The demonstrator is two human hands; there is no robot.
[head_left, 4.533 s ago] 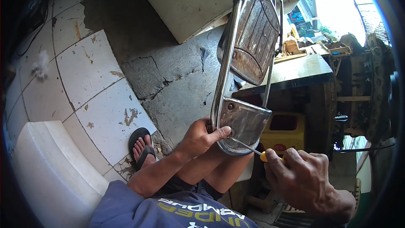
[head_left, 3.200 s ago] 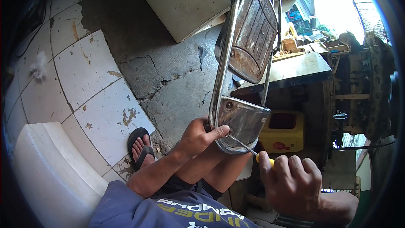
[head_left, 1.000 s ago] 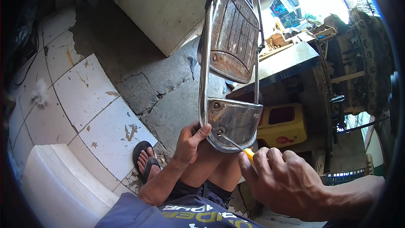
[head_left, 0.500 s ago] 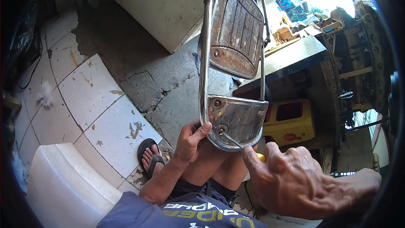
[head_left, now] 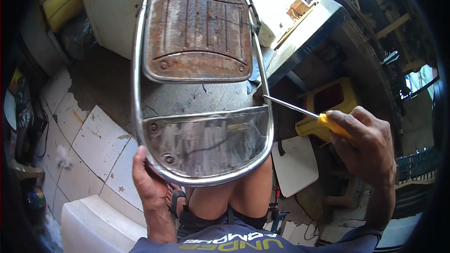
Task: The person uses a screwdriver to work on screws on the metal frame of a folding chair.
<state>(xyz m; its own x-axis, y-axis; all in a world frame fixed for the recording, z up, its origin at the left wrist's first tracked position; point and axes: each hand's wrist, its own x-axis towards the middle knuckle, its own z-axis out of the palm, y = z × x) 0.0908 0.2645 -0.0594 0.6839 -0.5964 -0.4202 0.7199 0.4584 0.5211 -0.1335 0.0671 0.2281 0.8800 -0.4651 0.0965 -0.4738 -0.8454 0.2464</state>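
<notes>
A metal folding chair frame (head_left: 137, 75) rests across my knees, its rounded end toward me. My left hand (head_left: 151, 185) grips the tube at the lower left corner, thumb up along its side. In the near curve sits a worn metal backrest panel (head_left: 211, 143), with a screw (head_left: 169, 159) in its lower left and another above it. Farther off is the rusty seat plate (head_left: 199, 28). My right hand (head_left: 368, 143) is closed around the yellow handle of a screwdriver (head_left: 332, 125). Its shaft points left, the tip at the frame's right tube near the panel's upper corner.
A yellow plastic stool (head_left: 304, 126) stands beyond the screwdriver, near a pale board (head_left: 295, 164) on the floor. A workbench (head_left: 309, 37) is at the right. White foam (head_left: 101, 222) lies lower left, and a large pale box (head_left: 110, 14) stands behind the chair.
The chair has turned to face me more squarely and shifted left with my left hand. My right hand has drawn the screwdriver away from the lower left screw, up and right.
</notes>
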